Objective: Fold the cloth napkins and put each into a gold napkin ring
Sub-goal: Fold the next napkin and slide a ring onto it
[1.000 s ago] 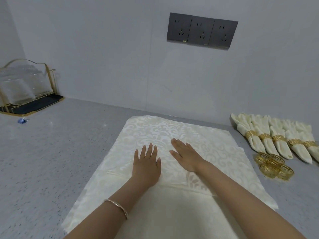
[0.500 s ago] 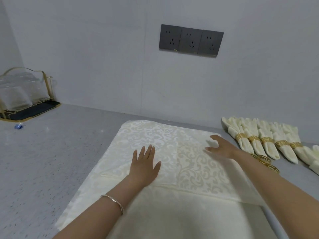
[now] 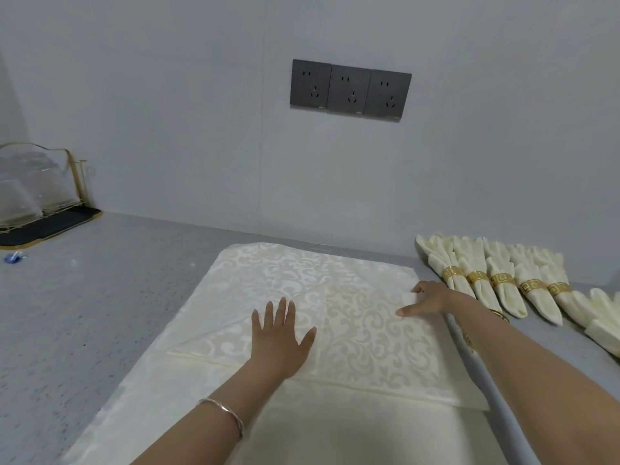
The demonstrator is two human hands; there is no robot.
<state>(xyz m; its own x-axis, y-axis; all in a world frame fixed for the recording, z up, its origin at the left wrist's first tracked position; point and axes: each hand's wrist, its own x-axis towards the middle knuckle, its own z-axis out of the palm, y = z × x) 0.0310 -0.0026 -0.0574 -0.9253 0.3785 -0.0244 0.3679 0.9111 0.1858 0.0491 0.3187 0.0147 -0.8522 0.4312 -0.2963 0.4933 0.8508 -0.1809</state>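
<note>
Flanking the napkin [image 3: 335,297], ringed napkins [image 3: 502,284] right, glass rack [image 3: 37,196] left, sockets [image 3: 350,90] behind

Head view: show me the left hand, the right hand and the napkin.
left hand [image 3: 280,340], head view, back of the hand.
right hand [image 3: 432,298], head view, back of the hand.
napkin [image 3: 295,276], head view, bare patterned cloth beyond the left hand.

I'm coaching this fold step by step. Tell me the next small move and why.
Probably lift the right edge and fold it leftward across the middle. The left hand lies flat, pinning the napkin, the right hand seems to pinch its right edge, and the cloth lies spread wide.
</note>
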